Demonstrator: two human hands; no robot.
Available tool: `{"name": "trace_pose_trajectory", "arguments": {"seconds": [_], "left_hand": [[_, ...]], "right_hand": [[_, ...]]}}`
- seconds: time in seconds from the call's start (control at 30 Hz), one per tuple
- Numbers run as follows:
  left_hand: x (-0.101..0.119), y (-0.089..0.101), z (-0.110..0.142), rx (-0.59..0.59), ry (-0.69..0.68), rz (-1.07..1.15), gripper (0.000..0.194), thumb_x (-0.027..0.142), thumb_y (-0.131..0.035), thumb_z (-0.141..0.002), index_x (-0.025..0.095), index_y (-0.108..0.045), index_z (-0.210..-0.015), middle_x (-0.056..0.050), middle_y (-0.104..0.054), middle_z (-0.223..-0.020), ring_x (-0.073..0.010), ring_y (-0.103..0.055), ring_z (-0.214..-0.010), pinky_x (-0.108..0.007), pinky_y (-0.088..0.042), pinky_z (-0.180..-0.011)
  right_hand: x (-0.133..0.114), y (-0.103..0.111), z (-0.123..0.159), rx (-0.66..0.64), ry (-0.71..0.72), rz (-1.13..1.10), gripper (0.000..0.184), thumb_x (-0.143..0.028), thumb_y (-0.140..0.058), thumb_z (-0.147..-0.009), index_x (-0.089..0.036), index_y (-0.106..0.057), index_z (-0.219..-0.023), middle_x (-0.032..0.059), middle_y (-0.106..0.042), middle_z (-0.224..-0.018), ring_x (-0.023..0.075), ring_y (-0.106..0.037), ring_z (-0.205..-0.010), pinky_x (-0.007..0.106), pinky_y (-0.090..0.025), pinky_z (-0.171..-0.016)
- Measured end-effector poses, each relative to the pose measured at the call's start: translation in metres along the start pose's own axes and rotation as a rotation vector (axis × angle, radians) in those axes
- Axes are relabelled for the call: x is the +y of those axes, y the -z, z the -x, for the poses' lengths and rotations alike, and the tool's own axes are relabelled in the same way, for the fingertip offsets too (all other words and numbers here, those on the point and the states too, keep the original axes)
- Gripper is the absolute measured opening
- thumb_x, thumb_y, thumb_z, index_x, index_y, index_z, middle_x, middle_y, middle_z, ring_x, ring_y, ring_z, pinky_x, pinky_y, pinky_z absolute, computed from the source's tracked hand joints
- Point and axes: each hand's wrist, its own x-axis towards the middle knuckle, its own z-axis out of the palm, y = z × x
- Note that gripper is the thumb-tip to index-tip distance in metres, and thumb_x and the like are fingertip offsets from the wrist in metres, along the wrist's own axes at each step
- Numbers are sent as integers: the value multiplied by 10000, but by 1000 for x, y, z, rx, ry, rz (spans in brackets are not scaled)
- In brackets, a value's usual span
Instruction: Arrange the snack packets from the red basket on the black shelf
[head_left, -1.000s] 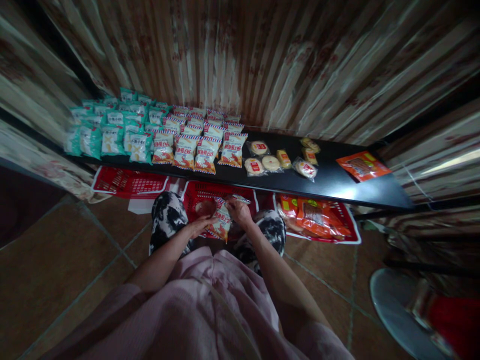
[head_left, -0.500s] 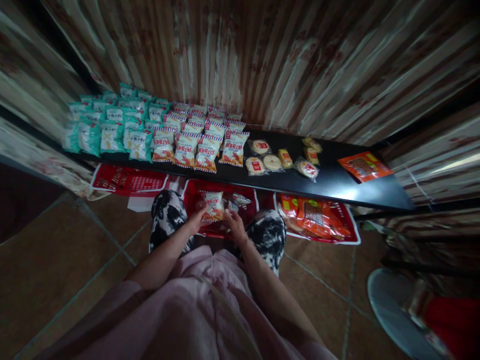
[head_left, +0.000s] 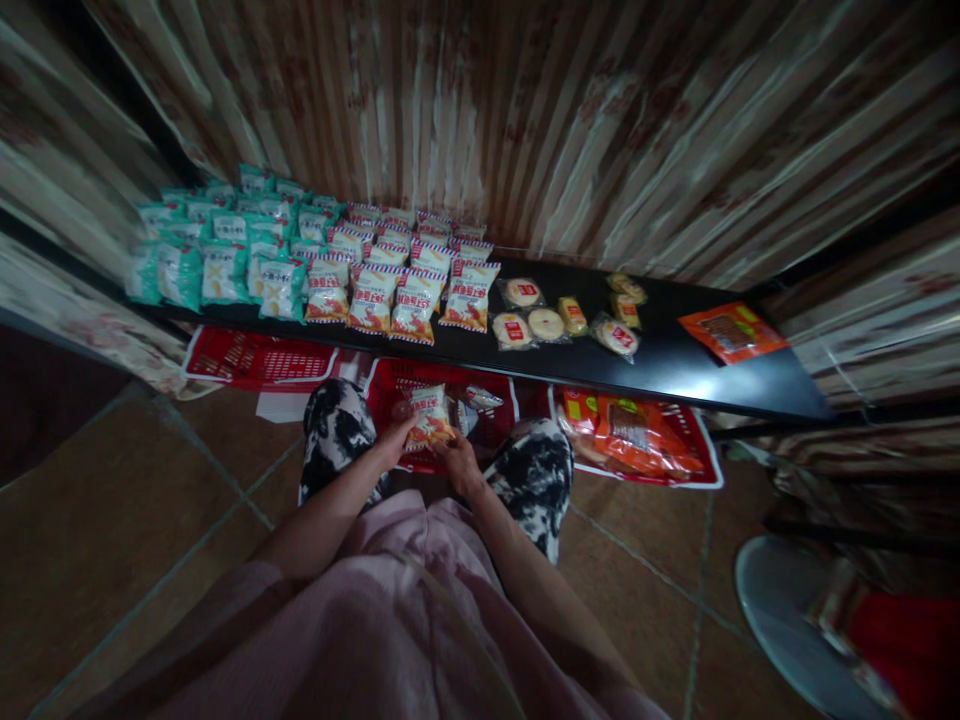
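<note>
A white-and-orange snack bag (head_left: 429,410) is held up between both hands over the middle red basket (head_left: 382,385). My left hand (head_left: 397,436) grips its left edge. The fingers of my right hand (head_left: 459,462) are closed on its lower right corner. Behind the bag, a few small packets (head_left: 480,398) lie in the basket. On the black shelf above, matching white-and-orange snack bags (head_left: 416,300) stand in rows, touching the green snack bags (head_left: 225,265) to their left.
Round packaged cakes (head_left: 546,324) and an orange packet (head_left: 733,332) lie farther right on the black shelf (head_left: 660,375). Below stand a red basket (head_left: 262,370) at left and another holding orange packets (head_left: 637,435) at right. A round grey-topped stool (head_left: 780,610) is at lower right.
My right hand has moved slightly left and down, from beside the bag onto its lower right corner. The bag has tilted a little; my left hand keeps its hold.
</note>
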Motion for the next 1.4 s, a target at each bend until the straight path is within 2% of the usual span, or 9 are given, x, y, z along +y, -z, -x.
{"name": "trace_pose_trajectory", "arguments": {"seconds": [0.23, 0.47, 0.57, 0.7, 0.87, 1.13, 1.4], "left_hand": [[-1, -1, 2, -20, -30, 27, 425, 475, -708, -754, 125, -675, -994, -103, -731, -880, -198, -699, -744, -299, -551, -700], [1, -1, 6, -19, -48, -2, 376, 432, -724, -749, 126, -688, -964, -98, -732, -848, -199, -696, -745, -307, -542, -734], [3, -1, 8, -11, -60, -24, 370, 438, -732, -738, 129, -692, -938, -98, -728, -841, -207, -692, -776, -304, -532, -741], [4, 0, 9, 21, -82, -56, 368, 431, -756, -713, 147, -683, -935, -85, -721, -852, -196, -683, -790, -286, -516, -732], [3, 3, 5, 73, -111, -84, 332, 372, -765, -714, 185, -650, -963, -45, -702, -841, -145, -657, -725, -256, -508, -696], [3, 4, 4, 128, -160, -57, 246, 248, -738, -742, 197, -580, -924, 4, -643, -756, -98, -617, -645, -238, -516, -676], [8, -1, 5, 106, -101, 17, 95, 178, -619, -786, 178, -569, -868, -7, -640, -706, -121, -617, -624, -269, -535, -664]], "right_hand": [[1, 0, 5, -13, 28, -41, 576, -320, -810, -474, -203, -604, -999, -44, -636, -659, 134, -597, -604, 248, -460, -574], [16, 4, -1, 92, 83, -13, 428, -368, -791, -488, -198, -591, -827, -67, -566, -611, 110, -543, -570, 247, -462, -580], [16, 5, -2, 82, 123, 21, 421, -374, -774, -514, -198, -616, -863, -48, -596, -669, 118, -547, -601, 255, -470, -607], [15, 6, -2, 78, 212, 203, 441, -392, -676, -633, -207, -642, -1031, -23, -630, -716, 140, -563, -642, 257, -477, -614], [14, 8, -2, 143, 294, 470, 474, -332, -593, -710, -204, -623, -1165, -11, -647, -732, 148, -569, -665, 253, -484, -644], [9, 8, -1, 182, 437, 839, 462, -276, -526, -760, -206, -618, -1207, 43, -684, -872, 175, -590, -753, 300, -492, -766], [9, 7, 3, 136, 555, 1083, 463, -239, -483, -807, -206, -588, -1256, 90, -646, -1048, 196, -614, -891, 312, -487, -849]]}}
